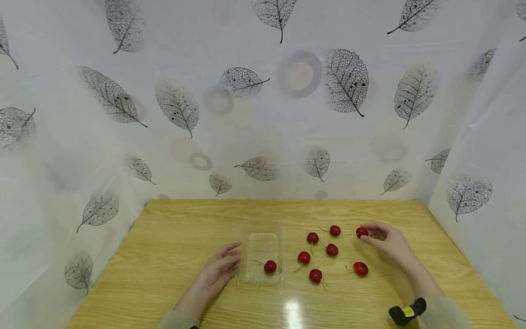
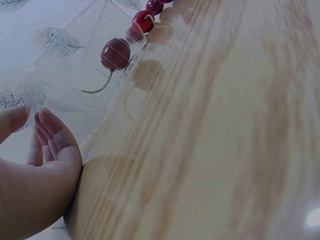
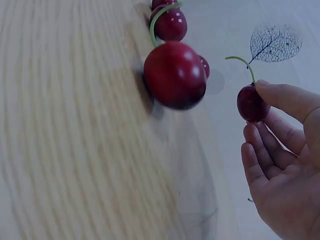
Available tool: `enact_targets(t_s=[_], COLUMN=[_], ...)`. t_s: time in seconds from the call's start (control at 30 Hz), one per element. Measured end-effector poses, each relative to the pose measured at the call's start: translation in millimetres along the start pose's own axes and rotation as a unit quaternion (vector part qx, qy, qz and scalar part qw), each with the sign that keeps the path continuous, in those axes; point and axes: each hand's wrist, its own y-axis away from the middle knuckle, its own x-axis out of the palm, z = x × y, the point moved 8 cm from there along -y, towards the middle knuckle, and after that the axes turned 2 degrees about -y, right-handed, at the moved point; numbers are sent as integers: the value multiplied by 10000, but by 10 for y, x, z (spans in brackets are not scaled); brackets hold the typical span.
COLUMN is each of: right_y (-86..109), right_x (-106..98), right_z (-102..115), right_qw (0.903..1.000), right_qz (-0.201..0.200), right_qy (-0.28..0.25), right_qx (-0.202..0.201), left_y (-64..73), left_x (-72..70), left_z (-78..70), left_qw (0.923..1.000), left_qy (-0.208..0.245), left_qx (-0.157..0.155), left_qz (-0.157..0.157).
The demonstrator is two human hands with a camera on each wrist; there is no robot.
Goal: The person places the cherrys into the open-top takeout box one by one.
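Note:
My right hand (image 1: 385,238) pinches a red cherry (image 1: 361,232) between thumb and fingertips at the right of the table; in the right wrist view the held cherry (image 3: 252,103) has its green stem pointing up. At the left wall of a clear plastic box (image 1: 263,234) my left hand (image 1: 219,270) rests with loosely bent fingers touching or nearly touching it. Inside the box, near its front right corner, lies one cherry (image 1: 270,267); its stem shows in the left wrist view. Several loose cherries (image 1: 332,250) with stems lie between the box and my right hand.
A single cherry (image 1: 360,269) lies nearer the front, below my right hand. The wooden table (image 1: 185,228) ends at a pale leaf-patterned curtain (image 1: 263,114) behind and at both sides. A black strap (image 1: 407,312) is on the right wrist.

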Motion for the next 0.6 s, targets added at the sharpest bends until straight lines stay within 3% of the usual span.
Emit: enact_targets(t_s=[0.6], right_y=[-68], right_x=[247], right_z=[514], right_qw=[9953], right_qz=[89], right_qy=[-876], right_qx=[-403], left_y=[9], left_x=[12], left_z=[-13], left_qw=[9999], left_qy=[134], left_qx=[-43], left_qz=[2])
